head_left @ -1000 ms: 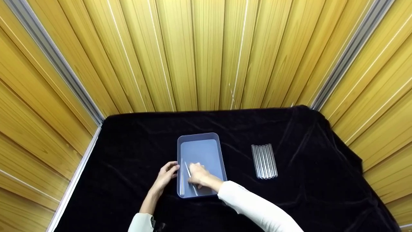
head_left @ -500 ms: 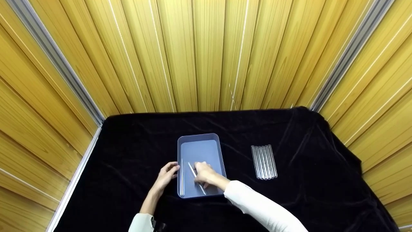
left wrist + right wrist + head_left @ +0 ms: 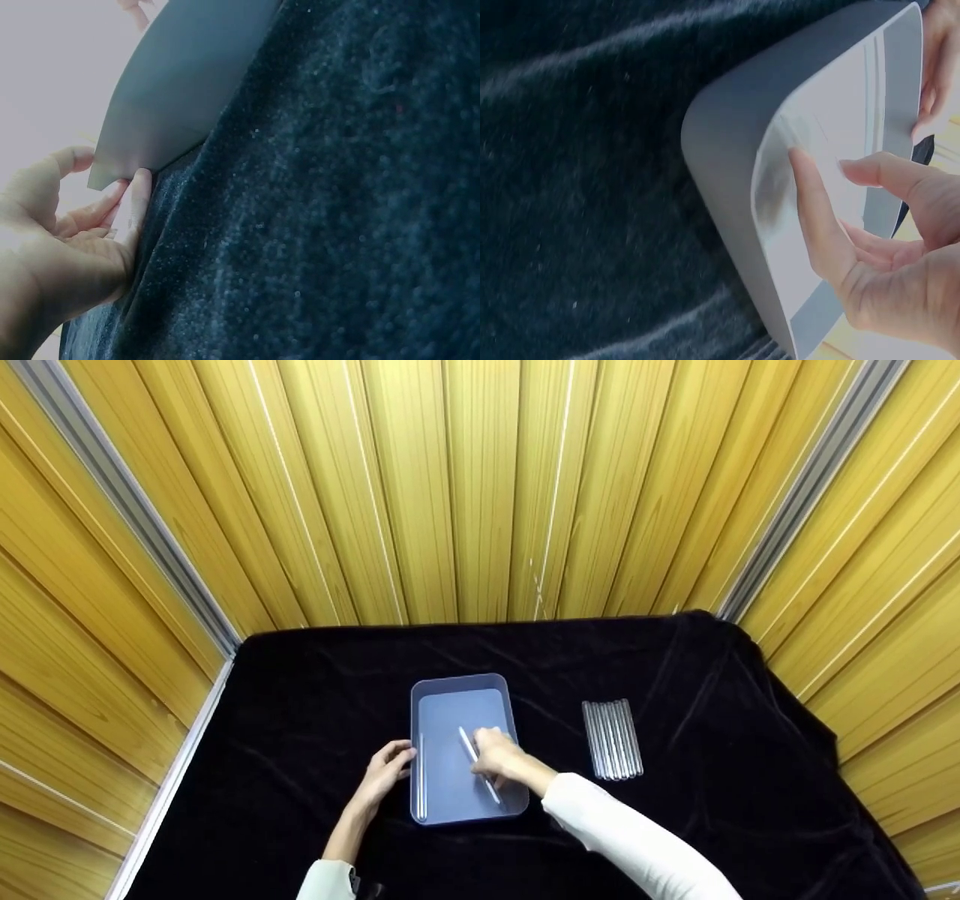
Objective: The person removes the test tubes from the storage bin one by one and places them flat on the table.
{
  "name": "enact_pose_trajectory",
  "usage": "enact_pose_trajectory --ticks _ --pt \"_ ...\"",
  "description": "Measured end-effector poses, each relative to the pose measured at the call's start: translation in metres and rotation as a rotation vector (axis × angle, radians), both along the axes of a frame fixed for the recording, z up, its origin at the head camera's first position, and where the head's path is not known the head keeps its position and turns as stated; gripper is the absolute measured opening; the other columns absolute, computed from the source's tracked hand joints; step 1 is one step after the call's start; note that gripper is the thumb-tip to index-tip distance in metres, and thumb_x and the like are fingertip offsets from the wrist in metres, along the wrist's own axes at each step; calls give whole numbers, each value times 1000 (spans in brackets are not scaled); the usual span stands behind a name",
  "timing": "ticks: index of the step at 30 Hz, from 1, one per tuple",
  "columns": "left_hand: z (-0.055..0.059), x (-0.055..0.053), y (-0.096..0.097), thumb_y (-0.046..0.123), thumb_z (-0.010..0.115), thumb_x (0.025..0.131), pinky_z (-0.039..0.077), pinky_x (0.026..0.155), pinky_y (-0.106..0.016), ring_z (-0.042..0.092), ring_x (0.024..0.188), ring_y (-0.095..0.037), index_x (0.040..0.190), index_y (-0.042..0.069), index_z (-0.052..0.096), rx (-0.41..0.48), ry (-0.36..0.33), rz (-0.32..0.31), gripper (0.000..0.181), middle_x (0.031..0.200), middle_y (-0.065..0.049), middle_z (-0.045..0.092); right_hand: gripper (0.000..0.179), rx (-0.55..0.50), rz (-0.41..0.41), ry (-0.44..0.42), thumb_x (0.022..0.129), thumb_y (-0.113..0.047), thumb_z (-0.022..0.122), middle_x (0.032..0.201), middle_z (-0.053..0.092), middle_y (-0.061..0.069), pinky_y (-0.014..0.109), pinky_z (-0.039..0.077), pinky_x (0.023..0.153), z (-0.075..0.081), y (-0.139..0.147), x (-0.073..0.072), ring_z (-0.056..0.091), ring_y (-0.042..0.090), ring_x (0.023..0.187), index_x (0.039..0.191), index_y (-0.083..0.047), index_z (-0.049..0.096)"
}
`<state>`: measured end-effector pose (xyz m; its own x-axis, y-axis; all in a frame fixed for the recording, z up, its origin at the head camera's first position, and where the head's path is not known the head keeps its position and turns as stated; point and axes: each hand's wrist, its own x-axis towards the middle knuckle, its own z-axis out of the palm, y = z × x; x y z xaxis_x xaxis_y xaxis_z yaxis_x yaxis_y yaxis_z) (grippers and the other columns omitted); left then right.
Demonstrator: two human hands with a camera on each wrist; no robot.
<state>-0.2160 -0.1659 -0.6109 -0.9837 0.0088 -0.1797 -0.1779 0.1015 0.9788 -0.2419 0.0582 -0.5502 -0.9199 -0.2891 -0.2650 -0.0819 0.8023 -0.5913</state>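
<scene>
A blue-grey plastic tray (image 3: 459, 709) lies on black cloth, its long sides running away from me. My left hand (image 3: 386, 771) holds its left side; in the left wrist view the thumb is at the rim and the fingers are against the wall's outside and lower edge. Inside the tray, my right hand (image 3: 501, 754) pinches a slim clear tube (image 3: 467, 741), slanted, with its middle partly hidden behind the fingers. Thumb and forefinger reach over the tray wall (image 3: 727, 127) in the right wrist view, where the tube hardly shows. Clear tubing (image 3: 421, 784) lies along the tray's left inner wall.
To the right of the tray, several clear tubes (image 3: 613, 740) lie side by side in a row on the black cloth (image 3: 720, 780). Yellow wood-look panels (image 3: 480, 495) stand behind and on both sides.
My right hand has moved rightward across the tray, carrying the slanted tube away from the tubing at the left wall. The left hand stays at the tray's left side.
</scene>
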Motion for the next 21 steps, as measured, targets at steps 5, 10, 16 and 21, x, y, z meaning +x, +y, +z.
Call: enact_pose_trajectory --ticks 5,10,16,21 --pt "-1 0 1 18 58 102 59 96 -41 64 107 -22 132 -11 56 -9 4 -9 42 121 -23 63 25 17 7 23 77 0 78 75 60 10 39 60 46 7 8 -3 72 34 55 97 4 63" --pt "-3 -1 1 17 58 102 60 95 -39 65 106 -22 131 -11 57 -4 6 -6 40 120 -23 64 31 27 14 39 78 -5 80 76 62 8 36 59 44 13 14 -5 71 31 55 104 3 66" --pt "-4 -2 0 16 57 103 60 96 -41 64 111 -26 133 -11 56 -1 4 4 41 126 -27 61 41 -3 -31 1 80 -5 79 88 64 13 35 60 45 19 23 -10 70 29 56 117 2 64" --pt "-4 -2 0 15 58 102 60 96 -42 64 111 -27 133 -13 55 0 9 8 41 127 -28 61 46 -56 -75 -13 80 -3 77 96 66 21 33 59 44 25 32 -17 72 32 57 124 3 63"
